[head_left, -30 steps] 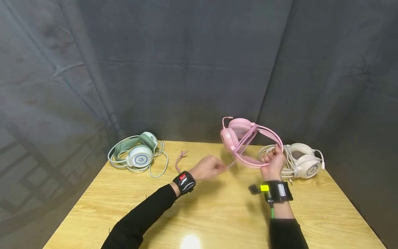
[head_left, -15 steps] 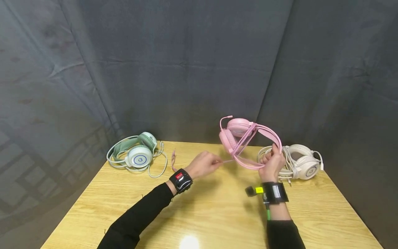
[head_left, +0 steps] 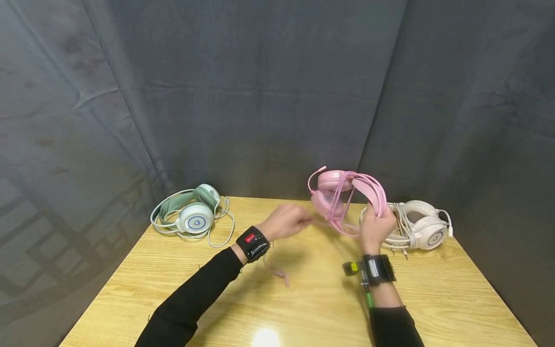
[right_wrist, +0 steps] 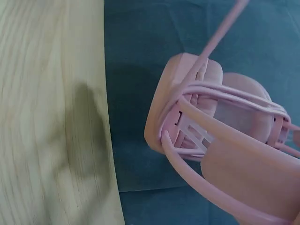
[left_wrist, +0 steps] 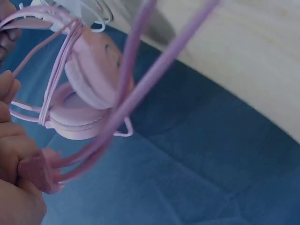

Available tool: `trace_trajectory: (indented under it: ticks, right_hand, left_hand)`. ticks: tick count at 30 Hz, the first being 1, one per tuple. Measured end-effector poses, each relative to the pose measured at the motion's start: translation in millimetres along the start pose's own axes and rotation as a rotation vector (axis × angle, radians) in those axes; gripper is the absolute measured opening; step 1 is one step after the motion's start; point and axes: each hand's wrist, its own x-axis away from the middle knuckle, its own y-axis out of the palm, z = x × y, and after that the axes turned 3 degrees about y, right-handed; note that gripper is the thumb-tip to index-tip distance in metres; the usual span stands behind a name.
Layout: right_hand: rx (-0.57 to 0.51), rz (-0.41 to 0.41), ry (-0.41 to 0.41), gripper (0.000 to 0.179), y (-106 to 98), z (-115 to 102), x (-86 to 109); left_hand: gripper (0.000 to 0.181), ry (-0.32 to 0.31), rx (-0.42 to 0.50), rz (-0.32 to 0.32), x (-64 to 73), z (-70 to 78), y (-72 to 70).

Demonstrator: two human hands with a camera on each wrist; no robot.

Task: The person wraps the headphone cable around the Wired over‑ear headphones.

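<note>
A pink headset (head_left: 331, 180) is held off the table by my right hand (head_left: 377, 226), whose fingers grip its headband. Pink cable is wound around the band near both ear cups, clearly visible in the right wrist view on the ear cup (right_wrist: 161, 103). From the winding, a stretch of cable runs taut to my left hand (head_left: 286, 222), which pinches it. The left wrist view shows the left fingers (left_wrist: 14, 150) curled around a pink cable splitter (left_wrist: 40, 171). Two thinner cable ends trail from it, and their blurred tips (head_left: 281, 273) hang below the left wrist.
On the wooden table (head_left: 312, 308), a green-and-white headset (head_left: 195, 219) with loose cable lies at the left. A white headset (head_left: 427, 229) with its cable wound around the band lies at the right, behind the right hand. Grey cloth (head_left: 260, 96) hangs behind the table.
The right hand has turned the pink headset, bringing its headband more upright. The trailing cable ends have swung from behind the left wrist to in front of it. The left hand still holds the cable.
</note>
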Motion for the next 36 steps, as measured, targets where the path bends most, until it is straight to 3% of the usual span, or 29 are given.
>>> trace_trajectory:
  ticks: [4, 12, 19, 26, 33, 36]
  right_hand:
    - [0.120, -0.026, -0.085, 0.026, 0.7, -1.4, 3.1]
    - [0.204, -0.102, -0.163, 0.016, 0.2, -6.5, 6.5]
    - [0.286, -0.163, -0.168, 0.018, -1.6, -10.7, 6.9]
    - [0.384, -0.192, -0.157, 0.026, -6.7, -7.5, 3.2]
    - [0.401, -0.255, -0.136, 0.023, -8.5, -3.5, -0.3]
    - [0.399, -0.303, -0.107, 0.019, -8.5, -4.8, -0.2]
  left_hand:
    - [0.009, 0.019, -0.099, 0.021, -9.0, -2.7, -7.1]
    - [0.010, 0.002, -0.254, 0.022, -13.0, -16.2, -20.2]
    - [0.019, 0.053, -0.323, 0.032, -13.3, -23.0, -37.6]
    - [0.022, 0.037, -0.383, 0.107, -11.4, -34.5, -50.9]
    - [0.015, 0.111, -0.471, 0.108, -12.2, -37.1, -54.5]
    - [0.017, 0.146, -0.532, 0.158, -14.7, -36.8, -55.4]
